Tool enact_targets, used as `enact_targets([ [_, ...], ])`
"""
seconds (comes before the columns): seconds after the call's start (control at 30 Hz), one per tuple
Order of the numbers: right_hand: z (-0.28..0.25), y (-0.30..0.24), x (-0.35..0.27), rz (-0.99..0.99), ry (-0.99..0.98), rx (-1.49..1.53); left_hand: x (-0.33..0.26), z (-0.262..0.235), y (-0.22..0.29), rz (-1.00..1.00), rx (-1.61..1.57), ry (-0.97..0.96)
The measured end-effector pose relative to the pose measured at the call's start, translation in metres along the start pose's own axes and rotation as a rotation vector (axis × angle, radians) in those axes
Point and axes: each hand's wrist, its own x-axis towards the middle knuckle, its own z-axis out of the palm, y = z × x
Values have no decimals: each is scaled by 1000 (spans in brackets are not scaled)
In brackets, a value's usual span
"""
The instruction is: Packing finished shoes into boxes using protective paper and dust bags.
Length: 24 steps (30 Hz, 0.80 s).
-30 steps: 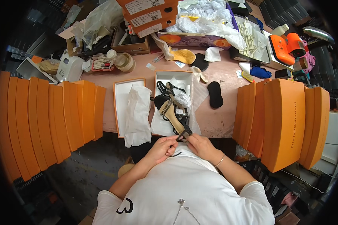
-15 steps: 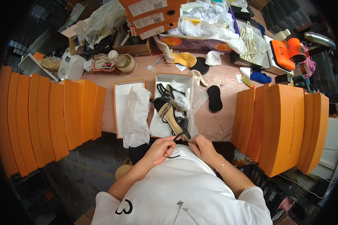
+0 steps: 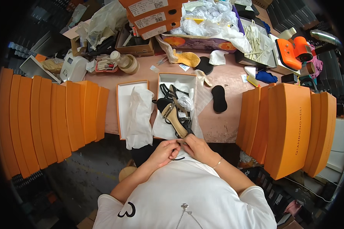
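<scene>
Just in front of my shirt, a black sandal with a beige insole and a dark, beaded-looking strap lies toe-away, its heel end toward me. My left hand is closed in a pinch on its thin black ankle strap, whose loose end sticks out below the fingers. Fingertips of my right hand meet the left ones, closed over the strap by the heel, partly hiding it. Beneath the sandal's front is an open shoe box, holding another black strappy sandal and crumpled white paper.
Left of the box lies its lid with white tissue paper. A black insole-shaped pad rests to the right. Rows of orange boxes flank me at left and right. Jars, trays and stacked boxes line the back.
My right hand has moved left from beside the heel to my left fingertips. The strap stretch seen between the hands is now covered. My left hand has barely shifted.
</scene>
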Motion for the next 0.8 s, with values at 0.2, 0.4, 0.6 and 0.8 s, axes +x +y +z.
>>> enact_targets([
  [0.2,-19,1,-22,145,111,-31,-1,-6,3,30,11,-48],
  [0.4,-3,4,-14,142,-38,-159,0,-5,-1,41,39,-14],
  [0.6,0,-9,-4,66,80,-49,5,-13,-4,33,62,-68],
  [0.8,-15,15,-28,124,-21,-176,-2,-4,7,34,6,-43],
])
